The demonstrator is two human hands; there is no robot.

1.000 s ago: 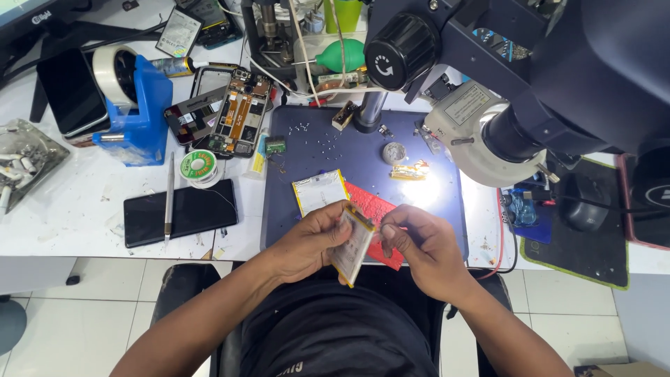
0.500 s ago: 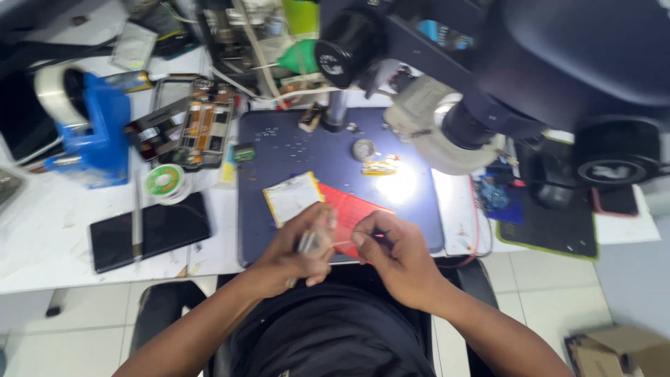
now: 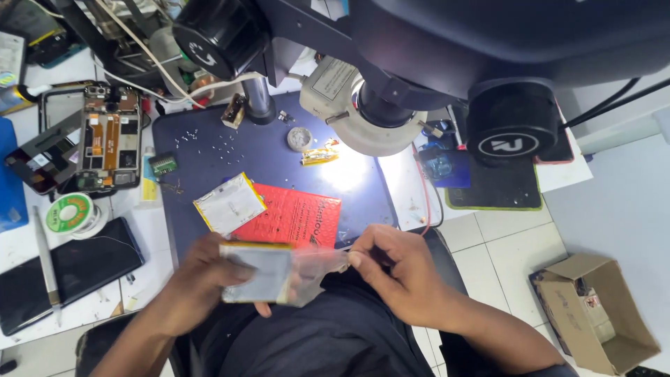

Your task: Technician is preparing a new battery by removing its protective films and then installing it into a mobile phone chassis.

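We see the left hand [image 3: 199,283] closed around a flat silver battery pack with a yellow top edge [image 3: 255,272], thumb across its face, fingers under it. The pack sits low over the lap, just off the near edge of the dark blue work mat [image 3: 230,150]. The right hand [image 3: 398,269] pinches a clear plastic film [image 3: 317,269] that stretches from the pack's right side; we think it is a peel-off wrap or sleeve, but blur makes that hard to confirm. Both grips are closed: left on the pack, right on the film.

On the mat, a second silver battery with yellow edging [image 3: 229,204] lies tilted, overlapping a red textured sheet [image 3: 293,218]. Farther back sit a small round tin [image 3: 299,138] and a bit of gold foil [image 3: 319,155] in the glare under the microscope ring light [image 3: 377,129]. Tiny screws [image 3: 202,143] are scattered at the mat's far left.

Left of the mat on the white tabletop [image 3: 150,237]: an opened phone showing its board [image 3: 108,146], a green solder wick spool [image 3: 70,213], tweezers [image 3: 45,262] and a dark phone face down [image 3: 63,272]. A cardboard box [image 3: 593,307] stands on the tiled floor at right.
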